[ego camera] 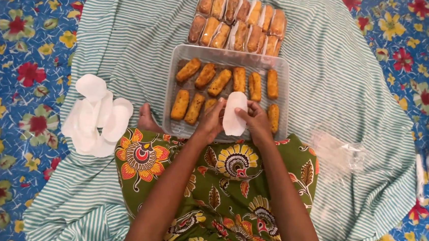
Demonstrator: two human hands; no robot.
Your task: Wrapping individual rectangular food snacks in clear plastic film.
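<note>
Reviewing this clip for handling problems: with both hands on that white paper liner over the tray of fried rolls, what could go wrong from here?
1. The white liner, pinched between the left hand and right hand, looks thin and could tear or crumple.
2. The hands hover right above the clear tray, so they might knock the bare fried rolls.
3. The loose liner pile on the striped cloth could scatter if brushed.

A white oval paper wrapper, smooth and slightly curved, stood upright on its long axis above the near edge of a clear rectangular tray of golden-brown fried rolls, pinched on either side between the left hand and the right hand.
</note>
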